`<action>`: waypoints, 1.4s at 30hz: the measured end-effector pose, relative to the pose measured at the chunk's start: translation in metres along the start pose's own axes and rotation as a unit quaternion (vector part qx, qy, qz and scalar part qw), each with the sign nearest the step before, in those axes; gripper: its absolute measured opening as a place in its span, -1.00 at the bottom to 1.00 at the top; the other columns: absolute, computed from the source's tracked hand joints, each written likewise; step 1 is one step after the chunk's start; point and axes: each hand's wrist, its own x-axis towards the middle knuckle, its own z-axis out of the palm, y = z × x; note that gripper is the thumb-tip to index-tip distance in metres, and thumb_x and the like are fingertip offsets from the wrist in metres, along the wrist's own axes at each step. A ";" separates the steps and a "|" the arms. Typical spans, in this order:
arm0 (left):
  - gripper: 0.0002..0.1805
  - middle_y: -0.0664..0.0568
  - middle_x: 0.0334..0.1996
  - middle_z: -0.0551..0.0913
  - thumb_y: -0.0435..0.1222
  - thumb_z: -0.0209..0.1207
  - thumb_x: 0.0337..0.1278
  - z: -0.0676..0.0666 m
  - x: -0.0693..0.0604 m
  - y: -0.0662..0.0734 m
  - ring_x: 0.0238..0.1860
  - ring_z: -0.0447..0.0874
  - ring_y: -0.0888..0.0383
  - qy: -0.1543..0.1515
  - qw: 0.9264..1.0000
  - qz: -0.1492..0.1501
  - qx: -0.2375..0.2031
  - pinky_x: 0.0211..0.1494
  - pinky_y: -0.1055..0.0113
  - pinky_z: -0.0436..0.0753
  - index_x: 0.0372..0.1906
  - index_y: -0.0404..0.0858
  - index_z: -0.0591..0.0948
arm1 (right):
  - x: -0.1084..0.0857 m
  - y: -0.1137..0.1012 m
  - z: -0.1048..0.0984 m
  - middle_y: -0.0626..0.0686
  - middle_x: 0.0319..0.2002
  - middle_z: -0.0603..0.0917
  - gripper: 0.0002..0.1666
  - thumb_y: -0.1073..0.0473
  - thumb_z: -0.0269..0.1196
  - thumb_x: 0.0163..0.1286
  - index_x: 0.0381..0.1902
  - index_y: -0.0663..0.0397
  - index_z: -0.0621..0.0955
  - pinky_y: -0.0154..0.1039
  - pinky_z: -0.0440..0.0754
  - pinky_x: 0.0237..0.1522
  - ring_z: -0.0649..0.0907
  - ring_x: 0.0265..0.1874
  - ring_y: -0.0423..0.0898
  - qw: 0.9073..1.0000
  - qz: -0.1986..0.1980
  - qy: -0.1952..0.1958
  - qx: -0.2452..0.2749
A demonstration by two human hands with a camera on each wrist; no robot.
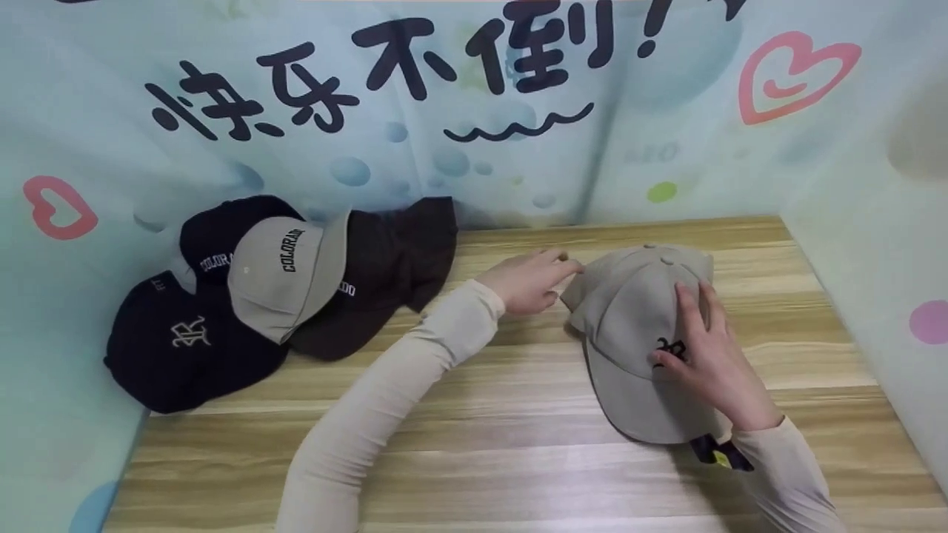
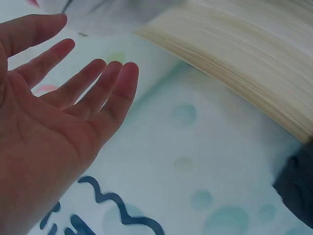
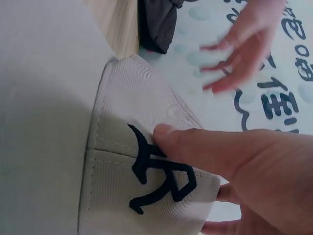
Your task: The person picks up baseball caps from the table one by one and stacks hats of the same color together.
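A beige-grey cap [image 1: 629, 318] with a black letter logo sits at the right, brim toward the front. Around its crown, thumb by the logo, the right hand [image 1: 722, 370] grips it; the right wrist view shows this thumb on the cap's front panel [image 3: 117, 127]. More grey fabric [image 1: 611, 263] shows behind the crown, perhaps a second cap. At the cap's left edge is the left hand [image 1: 529, 281], fingers spread and slightly bent; whether the fingertips touch the fabric is unclear. The left wrist view shows this hand [image 2: 63, 107] with nothing in its palm.
Several caps overlap at the left: navy ones [image 1: 155, 348], a light grey one [image 1: 259, 274] and a dark brown one [image 1: 370, 311]. A dark strap with a yellow patch [image 1: 720, 459] lies by the right wrist. Printed cloth [image 1: 415, 170] hangs behind the wooden table [image 1: 481, 422].
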 end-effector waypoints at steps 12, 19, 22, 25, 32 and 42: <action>-0.48 -0.11 0.25 0.36 -0.38 0.09 0.31 0.028 -0.039 -0.023 0.20 0.35 -0.08 -0.025 0.999 -0.030 0.027 0.16 0.10 0.43 0.36 -0.15 0.39 | 0.007 0.014 -0.012 0.51 0.40 -0.12 0.22 0.03 0.43 0.17 0.52 0.20 -0.08 0.54 0.18 -0.05 0.23 0.04 0.74 0.999 0.013 -0.023 -0.022; -0.49 -0.14 0.25 0.36 -0.39 0.06 0.33 0.027 -0.066 -0.036 0.22 0.35 -0.10 -0.020 0.999 -0.047 0.020 0.17 0.12 0.44 0.35 -0.16 0.39 | 0.000 0.002 -0.014 0.51 0.38 -0.02 0.09 0.13 0.44 0.14 0.47 0.27 0.09 0.53 0.11 0.03 0.12 0.21 0.62 0.999 -0.015 0.018 -0.026; -0.51 -0.18 0.24 0.37 -0.42 0.04 0.31 0.024 -0.083 -0.045 0.19 0.37 -0.13 -0.005 0.999 -0.053 0.014 0.12 0.07 0.47 0.32 -0.20 0.42 | -0.003 -0.006 -0.015 0.50 0.35 0.09 0.00 0.15 0.43 0.15 0.43 0.29 0.18 0.52 0.16 0.02 0.16 0.22 0.58 0.998 -0.044 0.041 -0.030; -0.55 -0.21 0.22 0.39 -0.45 0.04 0.28 0.021 -0.102 -0.055 0.14 0.39 -0.15 0.023 0.998 -0.058 0.011 0.09 0.03 0.47 0.27 -0.25 0.46 | -0.005 -0.014 -0.014 0.45 0.32 0.18 -0.09 0.19 0.42 0.15 0.39 0.28 0.26 0.47 0.24 0.00 0.22 0.22 0.51 0.996 -0.070 0.057 -0.027; -0.60 -0.22 0.09 0.47 -0.49 0.07 0.17 0.011 -0.146 -0.086 0.02 0.44 -0.17 0.114 0.991 -0.051 0.055 0.00 -0.01 0.51 0.14 -0.34 0.54 | -0.007 -0.034 0.002 0.39 0.28 0.29 -0.21 0.23 0.42 0.14 0.32 0.22 0.39 0.35 0.41 -0.07 0.38 0.15 0.40 0.989 -0.128 0.078 -0.018; -0.90 -0.21 -0.34 0.40 -0.61 0.06 0.03 -0.008 -0.197 -0.134 -0.28 0.40 -0.16 0.314 0.941 -0.123 -0.025 -0.15 0.03 0.41 -0.34 -0.41 0.49 | -0.002 -0.049 0.023 0.34 0.31 0.28 -0.29 0.19 0.37 0.19 0.30 0.17 0.43 0.17 0.42 0.11 0.30 0.29 0.21 0.976 -0.219 0.011 0.006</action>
